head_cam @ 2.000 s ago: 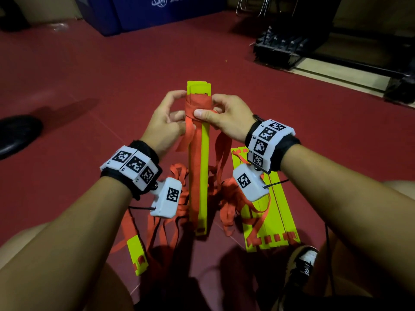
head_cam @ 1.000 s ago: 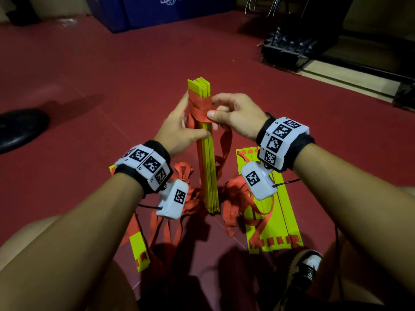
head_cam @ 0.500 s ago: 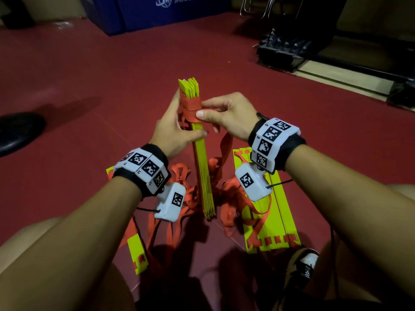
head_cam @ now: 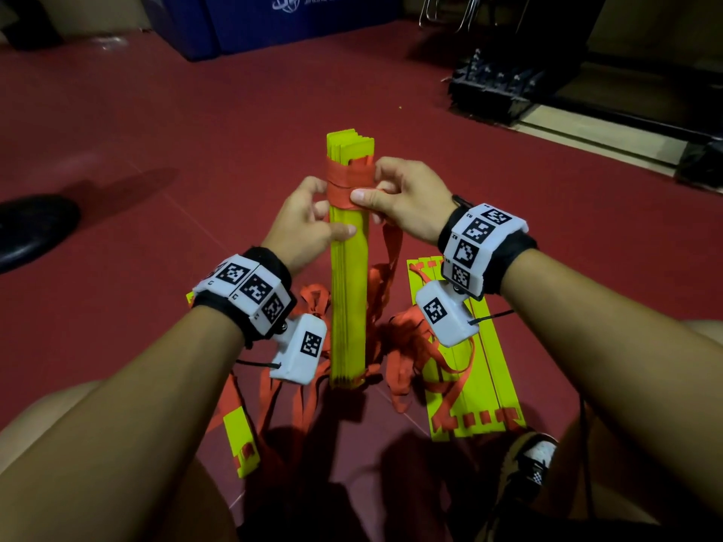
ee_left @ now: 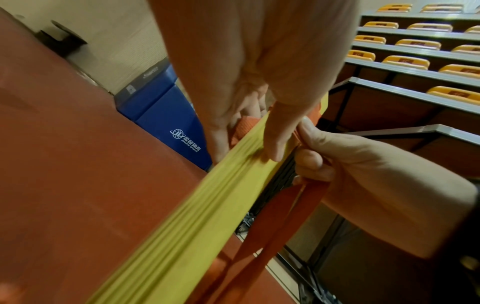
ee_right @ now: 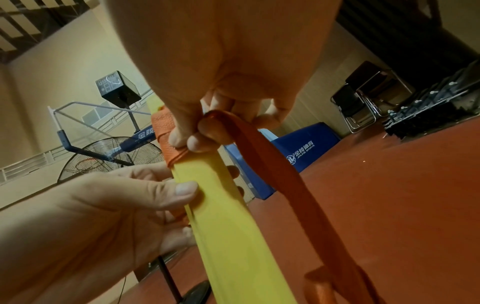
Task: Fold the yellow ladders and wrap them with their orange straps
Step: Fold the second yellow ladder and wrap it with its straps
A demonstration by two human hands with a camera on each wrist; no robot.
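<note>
Gripping the ladder bundle (head_cam: 348, 291) — left hand (head_cam: 303, 224) low, right hand (head_cam: 407, 201) pinching strap (head_cam: 346, 181).

Dark red smooth floor (head_cam: 164, 123): flat folded yellow plastic ladder slats (head_cam: 475, 369) with tangled orange fabric straps (head_cam: 407, 342), single yellow slat (head_cam: 244, 444) on the left, blue padded mat (head_cam: 281, 21) farther back.

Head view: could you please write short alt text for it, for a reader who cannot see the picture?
Two hands hold a stack of folded yellow ladder slats upright on a dark red floor: the left hand grips it while the right hand pinches the orange strap wound near its top. More yellow slats and loose orange straps lie behind.
</note>
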